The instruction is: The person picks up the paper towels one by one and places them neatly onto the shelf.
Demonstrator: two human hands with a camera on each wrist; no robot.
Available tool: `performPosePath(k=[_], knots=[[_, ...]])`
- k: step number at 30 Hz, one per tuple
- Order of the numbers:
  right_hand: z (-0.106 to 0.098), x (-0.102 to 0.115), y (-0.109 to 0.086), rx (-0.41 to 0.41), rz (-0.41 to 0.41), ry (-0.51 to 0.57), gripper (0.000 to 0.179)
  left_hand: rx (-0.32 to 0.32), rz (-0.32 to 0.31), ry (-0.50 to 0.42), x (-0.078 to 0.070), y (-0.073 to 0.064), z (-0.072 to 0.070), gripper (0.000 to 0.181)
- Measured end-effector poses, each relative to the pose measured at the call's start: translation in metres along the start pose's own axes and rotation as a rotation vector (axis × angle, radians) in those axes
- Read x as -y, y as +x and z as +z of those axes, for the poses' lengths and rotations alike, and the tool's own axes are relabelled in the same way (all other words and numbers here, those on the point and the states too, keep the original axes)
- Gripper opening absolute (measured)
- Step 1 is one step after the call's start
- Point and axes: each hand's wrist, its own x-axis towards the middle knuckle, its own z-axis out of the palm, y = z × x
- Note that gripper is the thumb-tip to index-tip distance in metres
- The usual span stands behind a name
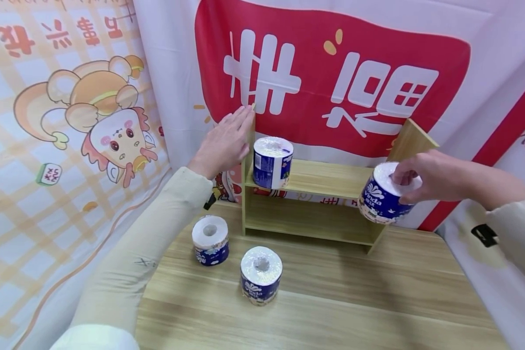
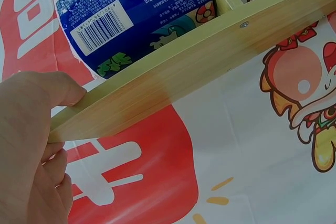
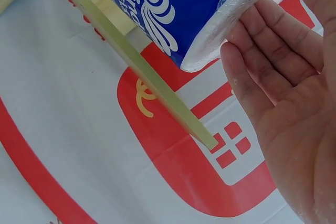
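Observation:
My left hand (image 1: 227,141) grips the top of the left side panel of a small wooden shelf (image 1: 310,233). In the left wrist view the thumb lies on one face of the panel (image 2: 173,77) and the fingers on the other. My right hand (image 1: 437,176) pinches a blue-and-white wrapped toilet roll (image 1: 382,197) by its top edge, fingers in the core hole. This roll overlaps the shelf's right end in the head view. Another toilet roll (image 1: 271,165) stands upright on the upper board, beside the left panel.
Two more toilet rolls stand upright on the wooden table, one left of the shelf (image 1: 211,243) and one in front of it, the nearer roll (image 1: 261,277). A printed cloth backdrop (image 1: 420,29) hangs behind and along the left. The table (image 1: 332,311) ends at the right against white cloth.

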Motion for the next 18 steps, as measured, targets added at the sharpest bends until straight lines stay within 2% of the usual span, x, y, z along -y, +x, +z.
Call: performPosePath(k=[9, 18], knots=[[-0.005, 0.0, 0.009, -0.01, 0.03, -0.027, 0.051, -0.002, -0.003, -0.01, -0.001, 0.001, 0.0, 0.083], [-0.007, -0.003, 0.017, -0.038, 0.043, -0.01, 0.049, 0.009, -0.009, -0.01, -0.001, 0.001, 0.0, 0.084]])
